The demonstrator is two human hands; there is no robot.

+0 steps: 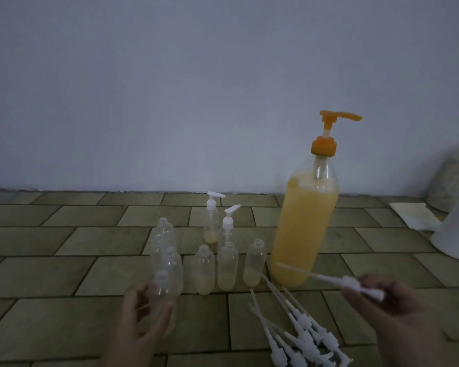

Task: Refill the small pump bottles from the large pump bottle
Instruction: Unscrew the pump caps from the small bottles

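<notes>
Clear plastic, uncapped and apparently empty, describes the small bottle (161, 298) gripped in the person's left hand (141, 324), fingers curled round its body, low and near the front of the tiled floor (64, 274). The right hand (387, 300) pinches a white pump head (355, 283) with its dip tube pointing left toward the large pump bottle (302, 223), which stands upright on the floor, orange pump fitted, filled most of the way with yellow-orange liquid. Between the hands stand further small bottles: open-necked ones (227, 266) in a loose group, some with a shallow pale residue at the base, and two capped bottles (212, 221) behind them. A heap of loose pump heads (300, 332) lies on the floor below the right hand. The light is dim, so whether the pump came out of the held bottle or is about to go into it cannot be settled; the former seems likelier, since the bottle looks unfilled. Recommended practice: lay the pump on the heap with its tube clear of the floor grit, bring the open neck directly under the large bottle's spout, hold the small bottle upright and steady, and press the orange pump in slow full strokes. Stop short of the shoulder so the tube can displace liquid without overflow. Thick liquid may string; pause before withdrawing.
</notes>
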